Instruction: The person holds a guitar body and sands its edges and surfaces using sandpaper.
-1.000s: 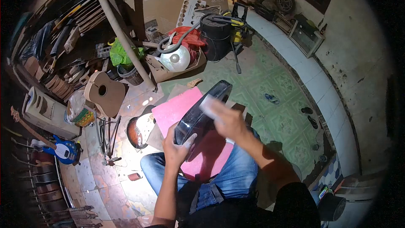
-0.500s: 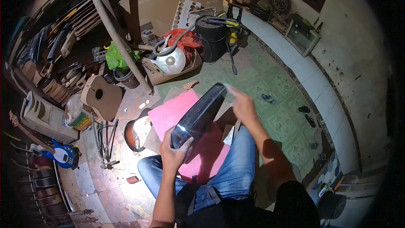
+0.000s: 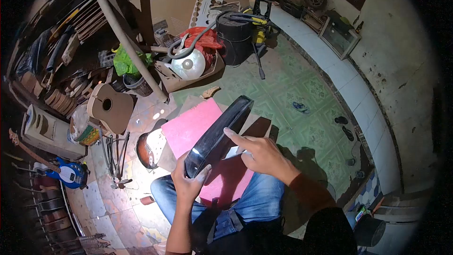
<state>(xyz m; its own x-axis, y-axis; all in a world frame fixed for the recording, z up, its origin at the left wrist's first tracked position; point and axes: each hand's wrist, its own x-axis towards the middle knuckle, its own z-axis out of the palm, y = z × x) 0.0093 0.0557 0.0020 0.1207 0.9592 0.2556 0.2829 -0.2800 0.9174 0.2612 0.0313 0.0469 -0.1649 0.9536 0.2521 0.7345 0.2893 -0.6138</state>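
Note:
A glossy black, long curved body (image 3: 217,134) is tilted up over my lap, its far end pointing away to the right. My left hand (image 3: 187,182) grips its near end, with the thumb on the side. My right hand (image 3: 257,151) is at its right side, index finger stretched out onto the black surface and the other fingers curled around a whitish piece (image 3: 232,152). Beneath the black body lies a pink sheet (image 3: 188,127), partly across my legs.
On the left are an unfinished guitar body (image 3: 111,108), a blue electric guitar (image 3: 70,174) and a sunburst body (image 3: 146,151). Ahead stand a box with a white round object (image 3: 188,64) and a black bucket (image 3: 233,40). Sandals (image 3: 300,107) lie on the right.
My right hand has moved from the far end of the black body back to its middle, its index finger now pointing along the surface. The view has shifted slightly.

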